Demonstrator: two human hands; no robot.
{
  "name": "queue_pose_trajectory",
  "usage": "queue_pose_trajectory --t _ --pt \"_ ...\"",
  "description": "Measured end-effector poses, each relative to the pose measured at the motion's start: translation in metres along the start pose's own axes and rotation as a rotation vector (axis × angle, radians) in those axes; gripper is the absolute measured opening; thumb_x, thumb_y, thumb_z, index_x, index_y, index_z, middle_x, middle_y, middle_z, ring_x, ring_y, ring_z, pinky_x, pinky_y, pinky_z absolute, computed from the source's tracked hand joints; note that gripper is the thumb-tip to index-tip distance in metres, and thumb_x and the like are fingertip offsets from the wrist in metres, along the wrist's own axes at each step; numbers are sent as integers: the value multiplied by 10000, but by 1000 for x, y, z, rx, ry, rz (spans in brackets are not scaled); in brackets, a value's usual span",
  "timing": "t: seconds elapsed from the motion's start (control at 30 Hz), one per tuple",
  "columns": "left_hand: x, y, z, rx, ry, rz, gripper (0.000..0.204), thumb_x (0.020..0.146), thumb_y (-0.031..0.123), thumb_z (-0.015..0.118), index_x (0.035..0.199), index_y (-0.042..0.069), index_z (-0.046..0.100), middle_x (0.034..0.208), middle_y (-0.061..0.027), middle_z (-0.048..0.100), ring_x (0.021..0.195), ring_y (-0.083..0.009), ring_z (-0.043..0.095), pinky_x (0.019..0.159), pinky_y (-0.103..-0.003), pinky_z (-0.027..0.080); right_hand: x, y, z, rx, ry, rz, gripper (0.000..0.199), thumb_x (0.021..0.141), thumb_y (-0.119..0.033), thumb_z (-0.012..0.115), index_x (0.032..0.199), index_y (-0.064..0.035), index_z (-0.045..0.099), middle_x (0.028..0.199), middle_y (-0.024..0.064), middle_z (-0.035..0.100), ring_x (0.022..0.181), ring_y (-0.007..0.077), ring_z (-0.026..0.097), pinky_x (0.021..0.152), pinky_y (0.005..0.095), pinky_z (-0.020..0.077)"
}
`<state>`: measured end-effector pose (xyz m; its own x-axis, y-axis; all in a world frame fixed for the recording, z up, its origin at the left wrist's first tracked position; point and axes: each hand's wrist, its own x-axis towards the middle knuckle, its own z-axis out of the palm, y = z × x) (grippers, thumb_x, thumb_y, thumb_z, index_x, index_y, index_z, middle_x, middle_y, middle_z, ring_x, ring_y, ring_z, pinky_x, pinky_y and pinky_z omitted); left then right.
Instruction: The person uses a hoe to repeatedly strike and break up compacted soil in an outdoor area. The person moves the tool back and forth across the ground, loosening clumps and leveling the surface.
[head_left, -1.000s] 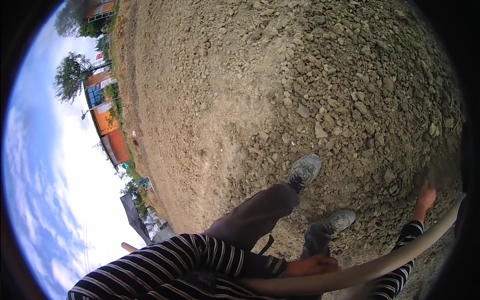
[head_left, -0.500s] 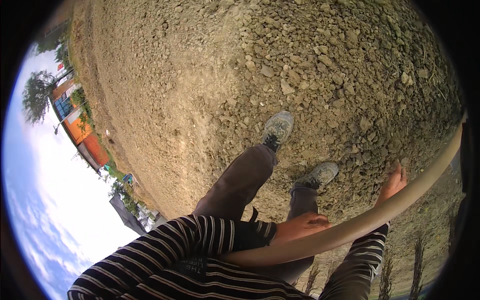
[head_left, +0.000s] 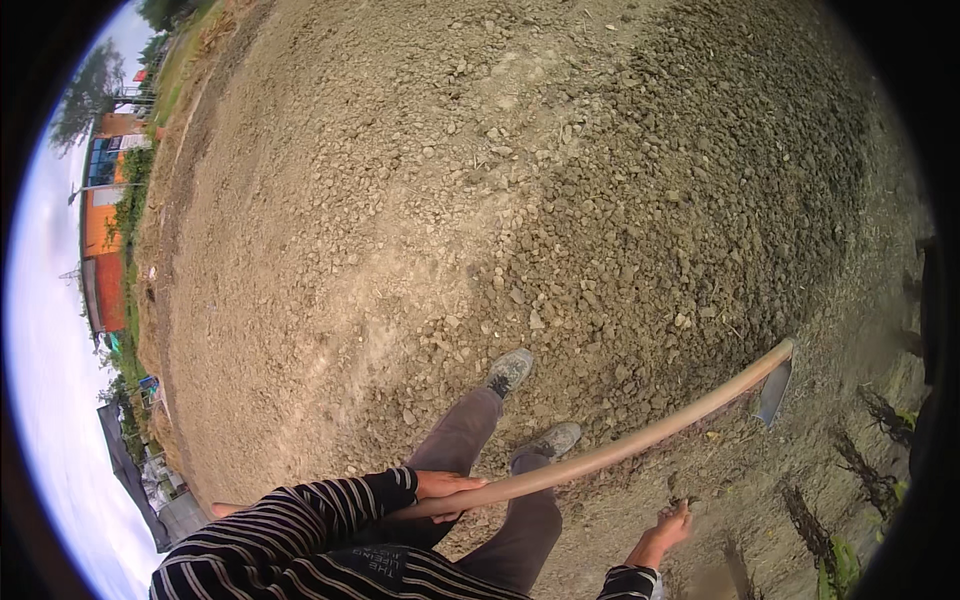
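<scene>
I stand on dry, cloddy soil (head_left: 520,200) in grey trousers and grey shoes (head_left: 510,372). My left hand (head_left: 445,490) is closed around a long pale wooden handle (head_left: 620,452), near its back end. The handle runs up to the right and ends in a grey metal hoe blade (head_left: 774,390) that hangs over the ground. My right hand (head_left: 668,526) is off the handle, below it, with fingers spread and nothing in it. Both sleeves are black with white stripes.
Small green plants and dark stalks (head_left: 850,480) stand along the right edge of the plot. Orange and red buildings (head_left: 105,260) and trees (head_left: 85,95) line the far left, under a pale sky.
The handle has swung out so the hoe blade now shows at the right. My right hand has come off the handle and dropped below it. The view has turned toward the ground.
</scene>
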<state>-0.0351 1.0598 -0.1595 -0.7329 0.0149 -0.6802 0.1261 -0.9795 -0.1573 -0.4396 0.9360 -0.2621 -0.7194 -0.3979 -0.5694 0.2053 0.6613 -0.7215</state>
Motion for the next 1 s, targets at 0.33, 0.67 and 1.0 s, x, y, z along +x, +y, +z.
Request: queue_pose_trajectory --t 0.33,0.67,1.0 --pt "-155 -75 44 463 573 -103 681 784 635 311 802 22 606 583 -71 547 533 -179 538 502 -281 437 -166 -108 45 -163 -527 -117 208 765 -107 572 627 -93 417 536 -8 409 440 92 410 418 225 366" --pt "-185 -106 46 751 701 -64 699 793 616 286 728 -2 606 642 -146 583 662 -251 585 627 -335 449 -283 -86 69 -431 -1027 3 195 758 -91 592 618 -62 459 521 20 481 395 92 433 365 233 343" --pt "-173 -130 28 1172 697 258 642 811 533 346 819 -66 574 758 -218 587 751 -313 565 700 -350 419 -260 -79 28 -505 -878 -219 95 772 -127 572 765 -32 575 551 -20 490 447 57 431 400 216 342"
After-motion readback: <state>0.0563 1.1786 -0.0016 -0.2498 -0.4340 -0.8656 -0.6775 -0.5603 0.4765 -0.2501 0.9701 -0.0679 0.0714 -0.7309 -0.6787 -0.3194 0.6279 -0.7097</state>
